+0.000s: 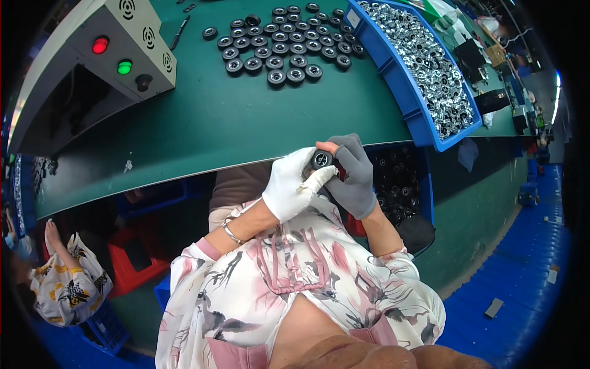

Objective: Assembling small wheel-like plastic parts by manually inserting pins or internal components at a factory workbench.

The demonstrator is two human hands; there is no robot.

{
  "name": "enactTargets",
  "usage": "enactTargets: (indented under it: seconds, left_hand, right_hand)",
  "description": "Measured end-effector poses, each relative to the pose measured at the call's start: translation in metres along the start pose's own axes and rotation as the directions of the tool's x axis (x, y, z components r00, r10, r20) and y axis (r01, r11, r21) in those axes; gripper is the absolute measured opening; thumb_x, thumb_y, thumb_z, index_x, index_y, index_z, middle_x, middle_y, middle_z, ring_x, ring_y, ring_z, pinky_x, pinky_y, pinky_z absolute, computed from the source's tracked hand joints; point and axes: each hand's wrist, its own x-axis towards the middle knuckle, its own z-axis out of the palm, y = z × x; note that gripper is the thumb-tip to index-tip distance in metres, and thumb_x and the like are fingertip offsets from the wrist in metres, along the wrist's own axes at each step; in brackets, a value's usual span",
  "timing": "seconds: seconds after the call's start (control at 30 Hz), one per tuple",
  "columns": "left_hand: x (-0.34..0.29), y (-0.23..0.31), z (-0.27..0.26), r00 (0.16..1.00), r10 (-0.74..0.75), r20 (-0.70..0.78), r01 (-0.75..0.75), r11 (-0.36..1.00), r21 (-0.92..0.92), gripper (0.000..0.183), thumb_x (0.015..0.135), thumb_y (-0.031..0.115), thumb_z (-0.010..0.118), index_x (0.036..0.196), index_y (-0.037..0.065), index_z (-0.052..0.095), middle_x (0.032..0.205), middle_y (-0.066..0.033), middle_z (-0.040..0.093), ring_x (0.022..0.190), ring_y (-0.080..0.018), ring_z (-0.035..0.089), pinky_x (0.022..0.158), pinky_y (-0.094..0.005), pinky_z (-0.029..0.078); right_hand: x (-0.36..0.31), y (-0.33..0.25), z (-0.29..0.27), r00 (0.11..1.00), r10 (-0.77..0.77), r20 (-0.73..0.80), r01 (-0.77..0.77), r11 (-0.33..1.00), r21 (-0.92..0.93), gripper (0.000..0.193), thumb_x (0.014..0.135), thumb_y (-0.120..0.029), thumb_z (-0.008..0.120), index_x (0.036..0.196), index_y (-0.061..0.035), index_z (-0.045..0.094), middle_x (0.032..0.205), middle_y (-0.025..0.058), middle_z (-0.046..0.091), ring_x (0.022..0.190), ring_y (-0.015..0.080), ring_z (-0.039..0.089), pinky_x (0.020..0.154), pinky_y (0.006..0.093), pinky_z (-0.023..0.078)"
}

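Note:
A small black wheel [321,160] with a silver-patterned hub is held up between my two hands, just off the bench's near edge. My left hand [292,183], in a white glove, closes on it from the left with the thumb below it. From the right, my right hand [353,169] in a grey glove is closed against the same wheel, a bare fingertip at its top. Its other fingers are partly hidden. Across the green bench [258,123], several similar wheels [280,48] lie flat in a loose group.
A blue bin [402,92] of shiny metallic parts stands on the right. Below the bench on that side is a crate of dark parts [396,178]. A beige machine [117,61] with red and green lights occupies the left, a pen [180,32] beside it. Another person [67,277] sits at lower left.

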Motion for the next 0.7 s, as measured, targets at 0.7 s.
enactTargets:
  seconds: [0.7]
  left_hand:
    - [-0.002, -0.007, 0.010, 0.989, 0.094, -0.111, -0.090, 0.995, 0.043, 0.037, 0.082, 0.006, 0.081, 0.115, -0.001, 0.066, 0.092, -0.0111, 0.069, 0.076, -0.0180, 0.065, 0.070, -0.0294, 0.053]
  right_hand:
    - [-0.004, 0.006, 0.003, 0.974, -0.222, -0.032, 0.209, 0.949, -0.238, 0.052, 0.066, -0.016, 0.086, 0.113, -0.0057, 0.067, 0.105, 0.0088, 0.062, 0.096, 0.0304, 0.059, 0.095, 0.0470, 0.049]
